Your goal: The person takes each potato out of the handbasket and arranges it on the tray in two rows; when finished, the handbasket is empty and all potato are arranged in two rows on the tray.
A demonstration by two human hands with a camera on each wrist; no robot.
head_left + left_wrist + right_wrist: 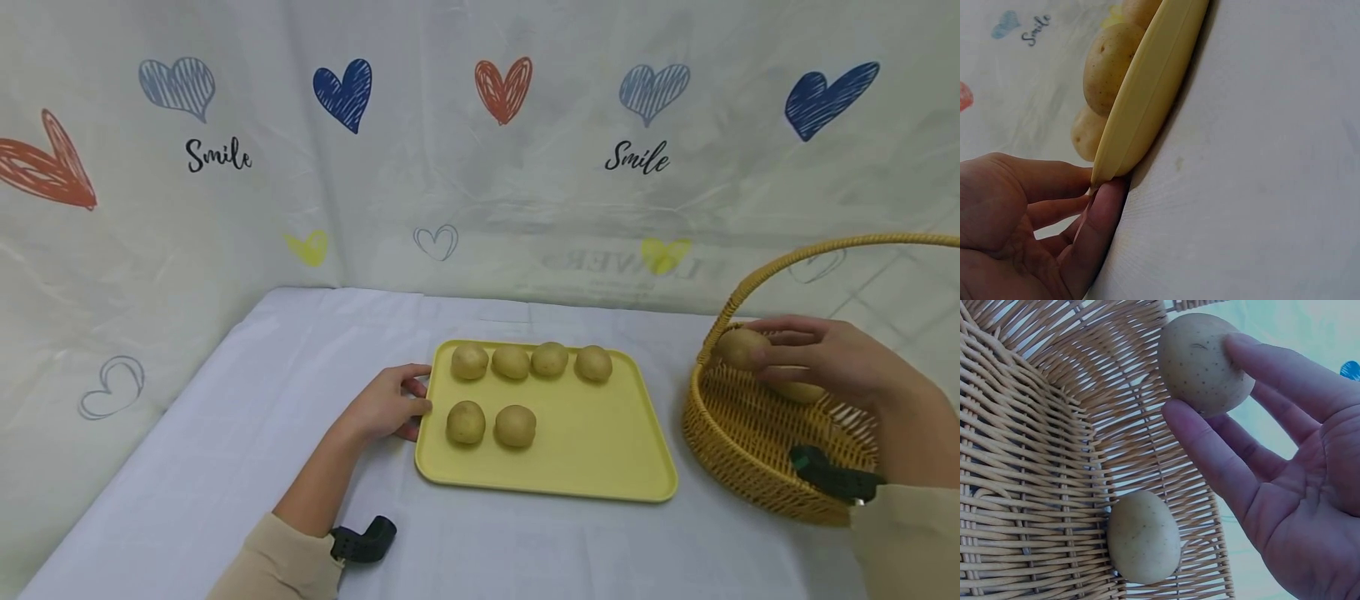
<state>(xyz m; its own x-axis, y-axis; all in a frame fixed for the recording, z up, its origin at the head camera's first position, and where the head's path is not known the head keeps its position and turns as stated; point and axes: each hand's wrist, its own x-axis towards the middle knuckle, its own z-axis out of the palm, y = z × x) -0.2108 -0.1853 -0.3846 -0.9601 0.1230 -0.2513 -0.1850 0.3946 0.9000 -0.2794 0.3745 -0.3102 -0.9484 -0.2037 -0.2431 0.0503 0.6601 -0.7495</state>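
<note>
My left hand [386,404] grips the left edge of a yellow tray [592,454]; in the left wrist view its thumb and fingers pinch the rim [1107,165]. On the tray sit several potatoes: a back row along the far edge, and a front row with a left potato [466,422] and a right one [515,426]. Over the wicker basket [731,454] on the right, my right hand [843,358] holds a potato [1200,365] between its fingertips and thumb. Another potato [1144,537] lies inside the basket against its woven wall, partly covered by the hand in the head view.
The basket's tall handle [825,246] arches above the right hand. A white cloth [315,350] covers the table. Behind it hangs a white curtain [420,167] printed with hearts and "Smile". Black wrist cameras [363,542] are strapped to both wrists.
</note>
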